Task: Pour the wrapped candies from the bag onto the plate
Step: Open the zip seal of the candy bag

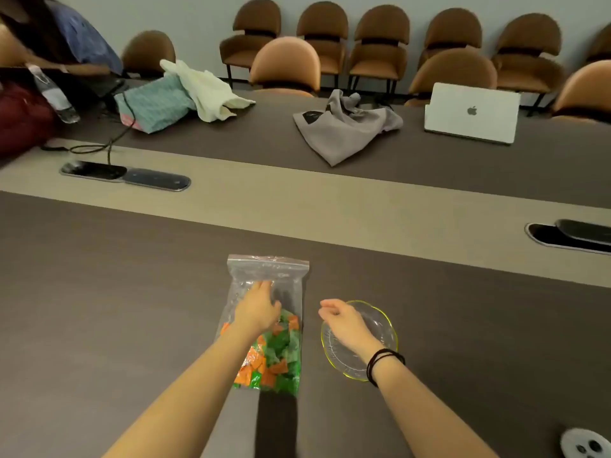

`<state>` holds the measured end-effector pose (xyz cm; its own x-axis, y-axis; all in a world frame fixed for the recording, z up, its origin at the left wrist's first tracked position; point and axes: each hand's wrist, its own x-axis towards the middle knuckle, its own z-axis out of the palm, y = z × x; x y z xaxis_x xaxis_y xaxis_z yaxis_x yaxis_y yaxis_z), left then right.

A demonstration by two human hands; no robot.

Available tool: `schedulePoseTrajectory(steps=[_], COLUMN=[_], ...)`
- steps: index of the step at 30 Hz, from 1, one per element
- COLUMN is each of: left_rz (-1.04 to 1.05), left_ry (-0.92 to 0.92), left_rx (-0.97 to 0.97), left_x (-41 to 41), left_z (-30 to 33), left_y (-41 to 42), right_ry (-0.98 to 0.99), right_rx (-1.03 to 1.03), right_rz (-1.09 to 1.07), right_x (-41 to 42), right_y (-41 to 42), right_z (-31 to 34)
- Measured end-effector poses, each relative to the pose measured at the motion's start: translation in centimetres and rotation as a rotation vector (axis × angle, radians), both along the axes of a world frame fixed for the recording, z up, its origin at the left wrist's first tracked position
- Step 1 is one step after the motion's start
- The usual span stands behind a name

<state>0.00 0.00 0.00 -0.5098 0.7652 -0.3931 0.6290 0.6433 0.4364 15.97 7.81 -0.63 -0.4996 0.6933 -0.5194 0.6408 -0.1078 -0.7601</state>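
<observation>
A clear zip bag (268,269) lies flat on the dark table, its sealed strip at the far end. Orange and green wrapped candies (276,358) fill its near half. My left hand (259,305) rests palm down on the middle of the bag, fingers spread toward the seal. To the right sits a clear glass plate (383,319) with a yellow scalloped rim and nothing visible on it. My right hand (340,320) hovers over the plate's left part with fingers loosely curled and holds nothing. A black hair tie circles that wrist.
A cable hatch (572,236) opens in the table at the right, another (125,175) at the far left. Across the table lie a grey cloth (344,127), a white laptop (472,112), a teal pouch, a bottle. A person sits far left. Chairs line the wall.
</observation>
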Motion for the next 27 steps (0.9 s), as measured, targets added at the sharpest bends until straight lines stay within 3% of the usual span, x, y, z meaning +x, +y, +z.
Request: schedulePoseTrajectory(steps=[6,14,18,24,27], left_rz=[-0.076,-0.08,-0.061,0.242,0.429], left_ry=[-0.051,-0.089,-0.101,-0.263,-0.35], left_rx=[-0.043,-0.006,-0.005,0.196,0.311], left_x=[-0.3,-1.6,-2.1,-2.8,-3.6], left_z=[-2.2,-2.4,-2.4,-1.8,-0.7], left_y=[0.4,1.0,1.1,1.2,1.3], right_ry=[0.033,0.099,0.076,0.3,0.363], right_rx=[-0.265,-0.405,-0.364,-0.716,-0.658], right_rz=[-0.011,-0.234,-0.346,-0.51,-0.376], right_x=[-5.3,-9.6,-11.1,-10.9,-10.4], right_y=[1.3,2.6,1.7,1.5,1.0], right_z=[-2.4,-4.0,-4.5,-3.2,-1.5])
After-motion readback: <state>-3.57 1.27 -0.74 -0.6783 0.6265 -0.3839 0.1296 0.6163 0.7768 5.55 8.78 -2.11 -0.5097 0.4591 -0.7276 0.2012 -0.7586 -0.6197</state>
